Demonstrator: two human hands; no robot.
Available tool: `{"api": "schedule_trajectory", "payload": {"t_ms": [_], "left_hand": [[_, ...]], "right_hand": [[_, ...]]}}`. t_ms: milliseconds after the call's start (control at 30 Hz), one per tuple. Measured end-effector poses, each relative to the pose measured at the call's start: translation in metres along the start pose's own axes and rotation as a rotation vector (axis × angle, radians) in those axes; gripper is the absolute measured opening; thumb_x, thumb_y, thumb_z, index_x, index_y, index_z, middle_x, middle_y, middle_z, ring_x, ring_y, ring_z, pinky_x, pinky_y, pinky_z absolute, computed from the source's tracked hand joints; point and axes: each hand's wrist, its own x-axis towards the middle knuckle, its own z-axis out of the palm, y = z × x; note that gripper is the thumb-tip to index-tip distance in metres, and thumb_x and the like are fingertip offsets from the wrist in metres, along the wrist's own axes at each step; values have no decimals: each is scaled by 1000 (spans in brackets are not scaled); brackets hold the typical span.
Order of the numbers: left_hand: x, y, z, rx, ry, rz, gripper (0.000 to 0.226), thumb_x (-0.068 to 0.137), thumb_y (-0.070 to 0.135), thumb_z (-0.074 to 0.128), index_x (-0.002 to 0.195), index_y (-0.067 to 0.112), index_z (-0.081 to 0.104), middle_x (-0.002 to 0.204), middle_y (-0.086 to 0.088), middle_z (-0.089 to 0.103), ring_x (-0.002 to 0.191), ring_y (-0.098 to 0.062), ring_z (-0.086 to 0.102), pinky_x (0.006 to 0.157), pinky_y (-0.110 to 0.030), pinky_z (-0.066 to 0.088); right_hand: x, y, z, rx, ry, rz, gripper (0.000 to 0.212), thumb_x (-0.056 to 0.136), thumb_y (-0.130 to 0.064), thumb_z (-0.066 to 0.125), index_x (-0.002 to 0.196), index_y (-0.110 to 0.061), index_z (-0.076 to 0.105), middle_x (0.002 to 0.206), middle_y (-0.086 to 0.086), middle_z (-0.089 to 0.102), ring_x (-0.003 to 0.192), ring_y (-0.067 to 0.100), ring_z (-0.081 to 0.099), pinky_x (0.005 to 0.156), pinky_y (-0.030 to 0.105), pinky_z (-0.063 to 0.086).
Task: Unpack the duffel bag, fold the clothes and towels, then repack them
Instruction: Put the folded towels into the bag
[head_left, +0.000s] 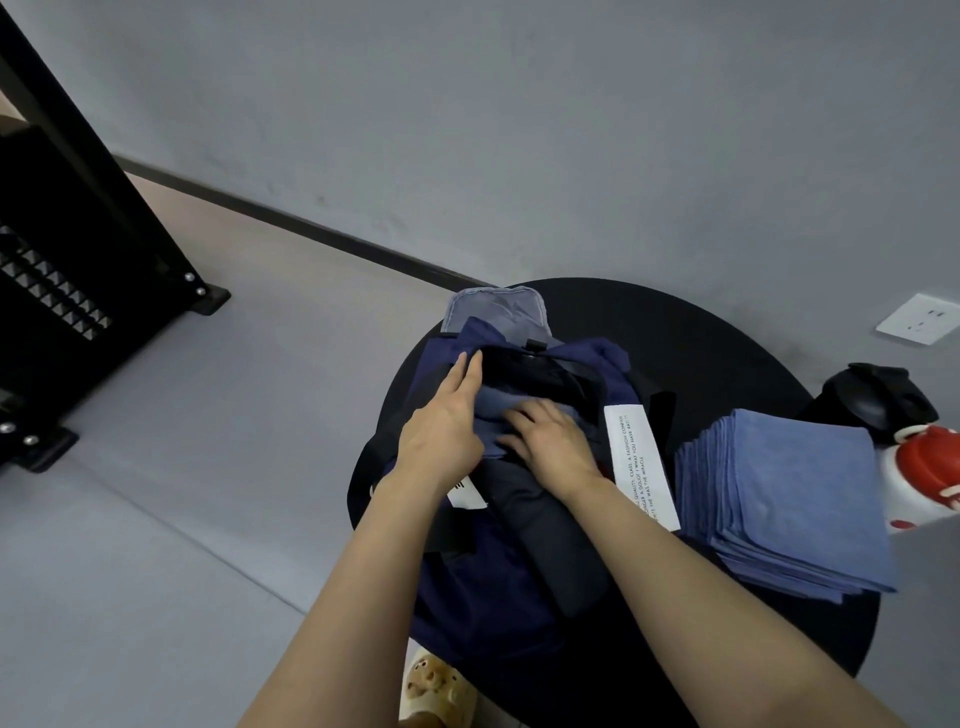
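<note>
The navy duffel bag (483, 587) is seen at the centre of the frame, lying open on the round black surface (727, 353), with its grey-lined flap (493, 312) thrown back toward the upper middle. A folded blue cloth (501, 415) is sited in the bag's mouth. The left hand (447, 421) is laid over the bag's left edge with fingers straight, nothing being gripped. The right hand (550, 441) is pressed on the blue cloth with fingers bent; whether the cloth is pinched or merely pushed down cannot be told.

A stack of folded blue towels (789, 499) is set at the right of the frame, just beside the bag and near the surface's lower-right edge, so the stage is judged to be repacking.

Several risks are judged likely. The fold in the cloth could be undone if it is pushed in at one corner only. The bag overhangs the surface toward the bottom of the frame, so it could be tipped or dragged off by downward pressure. The towel stack could be knocked askew by the right forearm when the next piece is reached for, and the red-and-white bottle (919, 473) at the far right could be struck and toppled.
</note>
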Motion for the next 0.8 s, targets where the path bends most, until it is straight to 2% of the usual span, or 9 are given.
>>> {"api": "schedule_trajectory", "payload": {"t_ms": [67, 100, 167, 267, 333, 433, 633, 800], "left_hand": [[1, 1, 1, 0, -1, 3, 98, 75, -10, 42, 151, 36, -1, 157, 21, -4, 106, -29, 58, 79, -37, 52], [1, 1, 1, -1, -3, 2, 98, 75, -10, 42, 151, 36, -1, 157, 21, -4, 106, -29, 58, 79, -37, 52], [1, 1, 1, 0, -6, -4, 99, 75, -10, 42, 151, 36, -2, 157, 21, -4, 106, -29, 58, 78, -38, 52], [2, 0, 1, -2, -10, -4, 99, 75, -10, 42, 150, 36, -2, 157, 21, -5, 107, -29, 57, 79, -39, 52], [3, 0, 1, -1, -14, -7, 98, 76, -9, 43, 150, 36, -2, 157, 22, -5, 106, -29, 58, 79, -39, 52], [4, 1, 1, 5, -12, -6, 98, 77, -10, 43, 151, 36, -2, 157, 21, -5, 102, -29, 59, 77, -37, 52], [6, 0, 3, 38, -16, -4, 96, 78, -8, 43, 151, 34, -3, 157, 19, -6, 92, -29, 60, 67, -31, 44], [6, 1, 4, 38, -25, 6, 95, 79, -7, 45, 151, 33, -4, 158, 19, -6, 93, -29, 60, 66, -31, 43]], "right_hand": [[-2, 0, -1, 15, -119, 48, 30, 97, -26, 47, 120, -13, 62, 121, 7, 59, 116, 27, 50, 86, 35, 44], [-1, 2, 1, 14, -198, 64, 31, 98, -22, 44, 126, -16, 58, 127, 5, 55, 121, 24, 46, 88, 34, 42], [5, 5, 1, 35, -244, 85, 38, 98, -17, 42, 134, -21, 51, 137, 2, 50, 128, 22, 41, 92, 32, 41], [17, 7, 6, 48, -286, 109, 46, 99, -28, 44, 144, -22, 38, 152, 0, 32, 139, 20, 27, 105, 32, 33], [23, 10, 11, 70, -419, 125, 63, 96, -44, 47, 151, -25, 21, 160, -1, 12, 146, 22, 10, 116, 41, 20], [27, 14, 15, 29, -603, 79, 72, 94, -50, 47, 152, -33, 7, 161, -3, -5, 147, 27, -7, 116, 56, 7], [34, 18, 18, -94, -644, -18, 65, 100, -37, 41, 153, -30, 3, 161, -3, -6, 147, 27, -5, 116, 53, 9], [37, 19, 17, -104, -583, 12, 73, 96, -49, 42, 153, -26, 2, 161, -1, -4, 148, 23, 0, 115, 48, 13]]}}
